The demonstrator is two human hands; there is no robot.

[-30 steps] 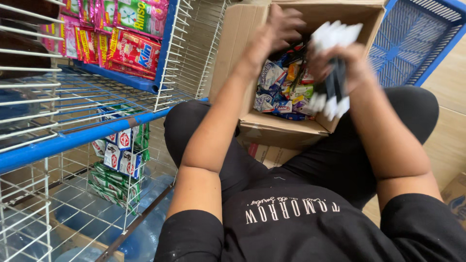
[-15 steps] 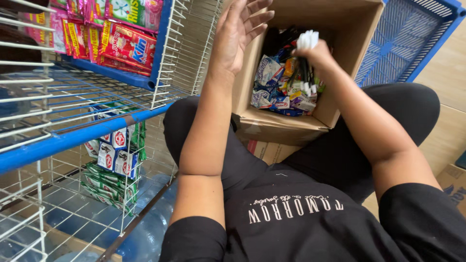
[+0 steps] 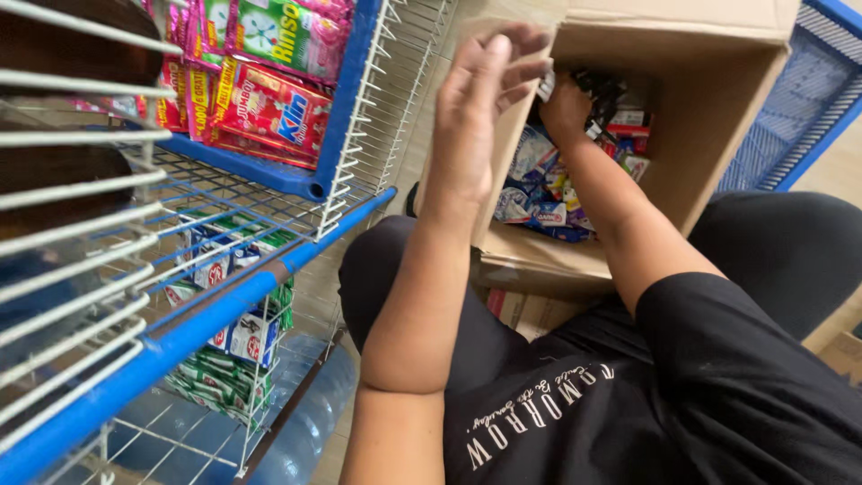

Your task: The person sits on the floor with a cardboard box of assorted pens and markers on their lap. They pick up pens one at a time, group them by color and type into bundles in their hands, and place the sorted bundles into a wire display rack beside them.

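Note:
An open cardboard box (image 3: 718,135) rests in front of my lap, holding several blue, white and red sachets (image 3: 539,184). My right hand (image 3: 566,108) is down inside the box, fingers closed around a bundle of dark sachets (image 3: 603,90) near the back. My left hand (image 3: 480,108) is raised beside the box's left wall, fingers apart and holding nothing, its fingertips close to the top edge. My black shirt and trousers fill the lower right.
A white wire rack with blue rails (image 3: 206,314) stands at the left, holding red and green sachet packs (image 3: 269,99) above and green-and-white packets (image 3: 233,337) below. A blue plastic basket (image 3: 799,108) sits at the top right. A blue water bottle (image 3: 305,431) lies under the rack.
My right hand has gone from above the box down into it with the sachet bundle. My left hand has lifted off the box and now hovers at its left edge.

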